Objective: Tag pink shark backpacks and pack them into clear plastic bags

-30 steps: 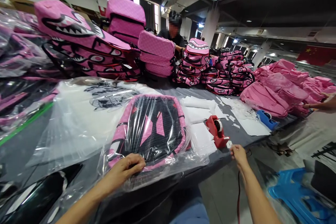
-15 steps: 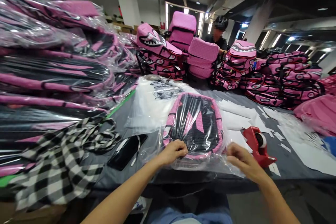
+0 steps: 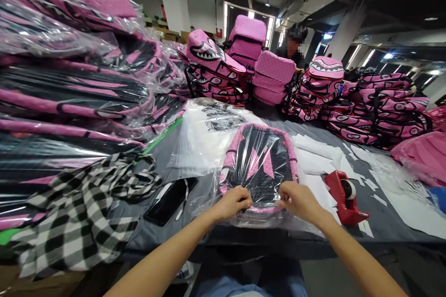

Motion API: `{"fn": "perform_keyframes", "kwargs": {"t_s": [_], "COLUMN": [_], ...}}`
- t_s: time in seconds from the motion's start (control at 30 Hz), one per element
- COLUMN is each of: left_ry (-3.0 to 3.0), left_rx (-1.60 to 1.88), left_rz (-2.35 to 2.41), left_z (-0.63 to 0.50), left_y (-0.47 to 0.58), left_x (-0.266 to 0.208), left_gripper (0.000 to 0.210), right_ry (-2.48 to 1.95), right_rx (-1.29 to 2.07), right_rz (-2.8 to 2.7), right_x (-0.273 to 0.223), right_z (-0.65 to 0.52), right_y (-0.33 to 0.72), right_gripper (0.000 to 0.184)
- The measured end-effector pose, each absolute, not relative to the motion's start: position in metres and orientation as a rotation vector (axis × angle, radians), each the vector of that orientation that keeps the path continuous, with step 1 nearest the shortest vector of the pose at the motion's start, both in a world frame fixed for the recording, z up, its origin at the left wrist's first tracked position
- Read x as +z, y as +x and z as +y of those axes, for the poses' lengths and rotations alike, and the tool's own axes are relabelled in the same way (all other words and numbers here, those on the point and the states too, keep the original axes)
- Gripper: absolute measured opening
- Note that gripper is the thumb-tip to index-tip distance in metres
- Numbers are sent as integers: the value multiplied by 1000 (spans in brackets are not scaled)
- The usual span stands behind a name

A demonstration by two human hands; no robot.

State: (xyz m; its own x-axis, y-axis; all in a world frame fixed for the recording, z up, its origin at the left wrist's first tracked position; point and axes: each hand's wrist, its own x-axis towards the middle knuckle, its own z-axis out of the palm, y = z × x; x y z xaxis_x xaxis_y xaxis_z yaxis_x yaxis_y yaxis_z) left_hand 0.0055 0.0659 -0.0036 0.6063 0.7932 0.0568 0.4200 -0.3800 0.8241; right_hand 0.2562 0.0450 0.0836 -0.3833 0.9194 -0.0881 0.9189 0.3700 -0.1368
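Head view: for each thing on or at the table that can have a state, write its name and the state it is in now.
Backpack: lying flat, inside the clear bag
Left hand: fingers curled, at the bag
Right hand: fingers curled, at the bag
Tape dispenser: upright, roll loaded
Checked cloth: crumpled
Papers: loose, overlapping

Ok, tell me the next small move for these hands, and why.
Probably smooth the clear plastic along the near end of the pink-and-black backpack: the left hand and right hand are both at that end, where the plastic lies wrinkled and reaches loosely past the backpack.
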Motion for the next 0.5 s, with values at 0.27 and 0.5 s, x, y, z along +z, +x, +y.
{"fn": "perform_keyframes", "kwargs": {"t_s": [0.27, 0.5], "left_ry": [2228, 2412], "left_rx": [664, 656], "left_rz": [981, 1202], "left_z": [51, 52], "left_y": [-24, -72], "left_x": [-1, -5], "left_gripper": [16, 18], "right_ry": [-1580, -1402], "right_rx": [451, 646], "right_rz": [-2680, -2436], "right_x": [51, 43], "right_z": [45, 42], "right_y": [248, 258], "right_gripper": [39, 37]}}
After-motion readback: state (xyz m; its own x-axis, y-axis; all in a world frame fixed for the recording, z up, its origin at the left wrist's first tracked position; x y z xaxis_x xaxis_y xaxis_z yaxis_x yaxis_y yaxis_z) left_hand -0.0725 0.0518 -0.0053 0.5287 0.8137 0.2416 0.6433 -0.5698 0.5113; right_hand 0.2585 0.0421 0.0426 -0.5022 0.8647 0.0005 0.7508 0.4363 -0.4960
